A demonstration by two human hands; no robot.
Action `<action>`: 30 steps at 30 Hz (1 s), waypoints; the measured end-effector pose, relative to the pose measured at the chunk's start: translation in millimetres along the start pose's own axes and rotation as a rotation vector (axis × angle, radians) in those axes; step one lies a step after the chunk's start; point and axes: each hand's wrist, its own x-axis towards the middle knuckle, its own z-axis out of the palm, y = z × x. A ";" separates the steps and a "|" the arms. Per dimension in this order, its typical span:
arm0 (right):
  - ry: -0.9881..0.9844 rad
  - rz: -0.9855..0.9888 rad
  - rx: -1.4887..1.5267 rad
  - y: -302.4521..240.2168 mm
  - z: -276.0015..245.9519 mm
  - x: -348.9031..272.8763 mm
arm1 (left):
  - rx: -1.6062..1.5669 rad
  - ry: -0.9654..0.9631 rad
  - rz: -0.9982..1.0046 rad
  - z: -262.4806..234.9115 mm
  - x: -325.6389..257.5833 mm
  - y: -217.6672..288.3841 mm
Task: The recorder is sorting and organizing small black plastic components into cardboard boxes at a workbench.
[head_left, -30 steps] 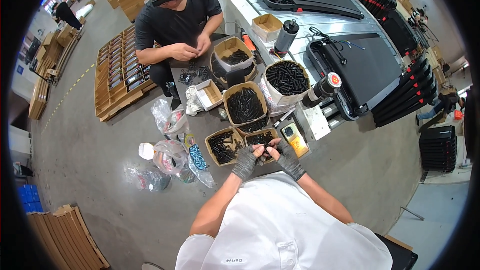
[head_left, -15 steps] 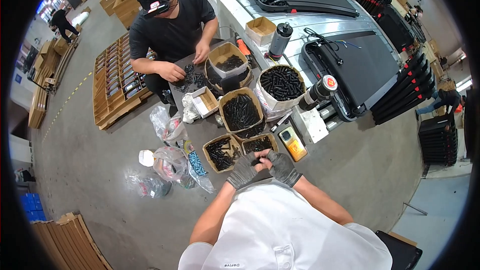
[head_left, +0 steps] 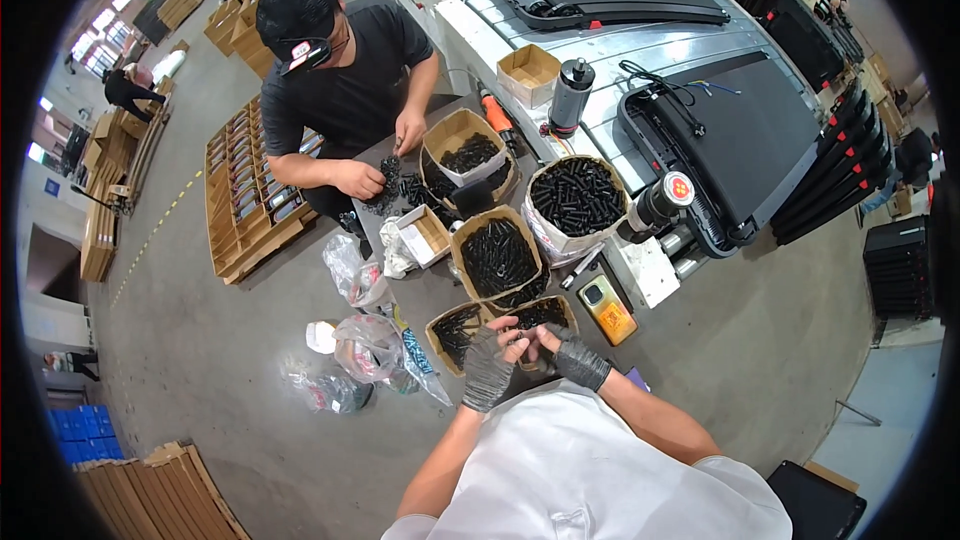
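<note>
My left hand and my right hand, both in grey fingerless gloves, are close together at the near edge of the table. Their fingers are closed, and whatever they pinch is too small and too covered to name. Just beyond them is a small cardboard box of tiny black parts. Beside my left hand stands another box holding black screw-like pieces. Farther in, a larger carton is filled with black slender parts, and a white sack holds short black cylinders.
Across the table a co-worker handles small black pieces. A phone lies right of my hands. Plastic bags hang by the table's left edge. Beyond, black machine panels rest on a metal roller surface, near a grey motor-like cylinder.
The whole view has shifted slightly. My hands have drawn a little apart, and the left hand's fingers are raised more. The co-worker's hands still work at the small pieces.
</note>
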 end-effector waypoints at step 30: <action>-0.059 0.167 0.497 -18.5 -5.3 32.8 | 1.092 -0.054 0.342 -32.3 193.0 11.2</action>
